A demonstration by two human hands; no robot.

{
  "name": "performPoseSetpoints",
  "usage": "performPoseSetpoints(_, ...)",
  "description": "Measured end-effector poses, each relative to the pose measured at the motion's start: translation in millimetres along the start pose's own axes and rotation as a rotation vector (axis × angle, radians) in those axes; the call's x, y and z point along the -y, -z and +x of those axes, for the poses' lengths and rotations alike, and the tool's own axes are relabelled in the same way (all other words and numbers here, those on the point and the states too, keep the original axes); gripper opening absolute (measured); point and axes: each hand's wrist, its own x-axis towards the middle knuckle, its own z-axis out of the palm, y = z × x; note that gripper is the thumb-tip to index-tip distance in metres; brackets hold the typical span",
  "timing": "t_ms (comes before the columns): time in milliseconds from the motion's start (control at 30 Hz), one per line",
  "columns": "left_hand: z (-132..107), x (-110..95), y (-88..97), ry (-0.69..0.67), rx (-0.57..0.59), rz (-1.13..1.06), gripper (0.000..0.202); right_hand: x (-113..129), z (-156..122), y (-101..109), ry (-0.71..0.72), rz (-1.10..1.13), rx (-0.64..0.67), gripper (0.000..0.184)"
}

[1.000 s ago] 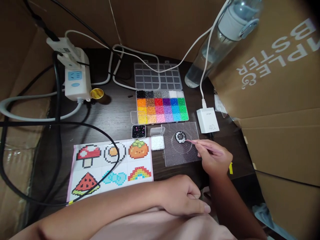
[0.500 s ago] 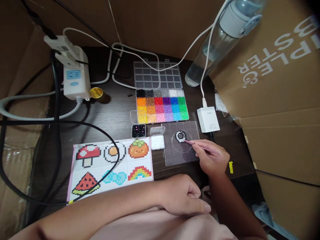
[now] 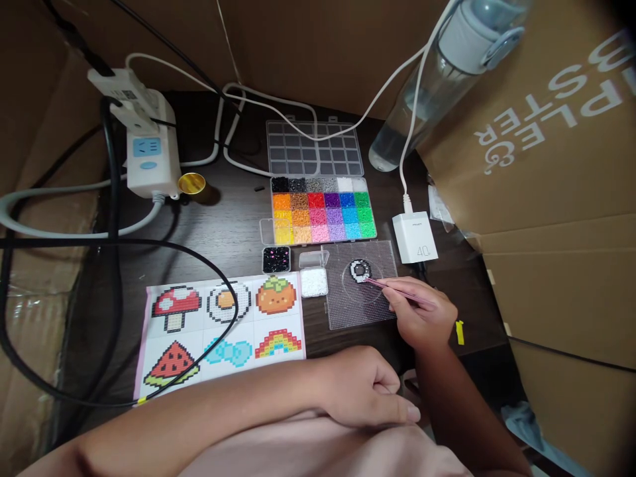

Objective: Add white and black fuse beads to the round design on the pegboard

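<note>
Dark wood-grain surface [image 3: 228, 232]: right hand [image 3: 426, 315] pinches pink tweezers [image 3: 407, 294] at a fuse-bead ring [image 3: 354, 271]; left hand [image 3: 362, 387] rests apart, loosely fisted. Ring: presumably light, easily disarranged; grip individual bead sides.

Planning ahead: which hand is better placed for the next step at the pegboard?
Right, probably: the right hand holds the pink tool, its tip at the bead ring. The left hand is curled, off the pegboard.
</note>
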Motion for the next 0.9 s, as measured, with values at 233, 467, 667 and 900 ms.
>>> performPoseSetpoints(233, 0.3, -0.8, -0.3, -0.008, -0.005, 0.015, 0.063, 0.4, 0.6, 0.4, 0.009, 0.01, 0.015, 0.02)
performPoseSetpoints(467, 1.1, 0.4, 0.2, -0.005, -0.006, 0.01, 0.064, 0.4, 0.4, 1.6, -0.013, 0.021, 0.007, 0.017)
performPoseSetpoints(667, 0.4, -0.2, 0.3, 0.012, -0.003, 0.014, 0.063, 0.3, 0.5, 2.7, -0.031, 0.035, 0.022, 0.016)
performPoseSetpoints(900, 0.0, -1.2, 0.4, 0.005, -0.007, 0.023, 0.061, -0.6, 1.6, 1.0, -0.021, 0.018, 0.03, 0.014)
